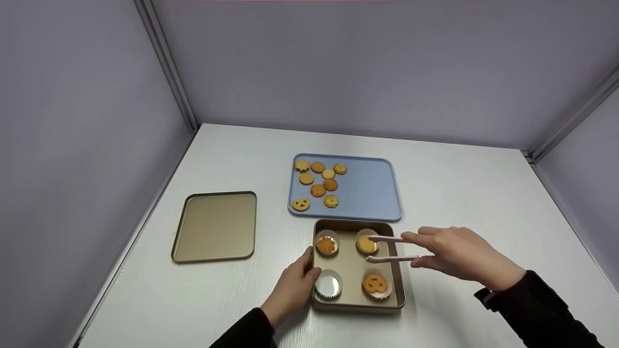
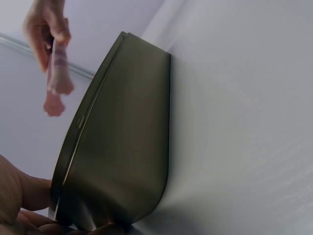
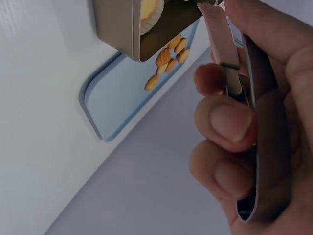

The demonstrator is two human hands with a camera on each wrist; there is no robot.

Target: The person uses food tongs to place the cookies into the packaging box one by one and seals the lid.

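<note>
My right hand [image 1: 457, 252] holds metal tongs [image 3: 271, 142] with pink tips. The tips stand apart over the far right of a square gold tin [image 1: 352, 275], by a paper cup [image 1: 360, 233] with a yellow cookie [image 1: 366, 245]. My left hand [image 1: 291, 286] grips the tin's left wall, thumb at the rim. Also in the tin are a cup with a flower-shaped cookie [image 1: 327, 245] at far left, a cup with a pretzel-shaped cookie [image 1: 375, 283] at near right, and an empty paper cup [image 1: 329, 284] at near left.
Behind the tin lies a blue tray [image 1: 370, 186] with several cookies [image 1: 317, 190] on its left half. A flat gold lid [image 1: 215, 227] lies on the white table [image 1: 251, 164] at the left. Grey panels [image 1: 387, 67] enclose the table's back and sides.
</note>
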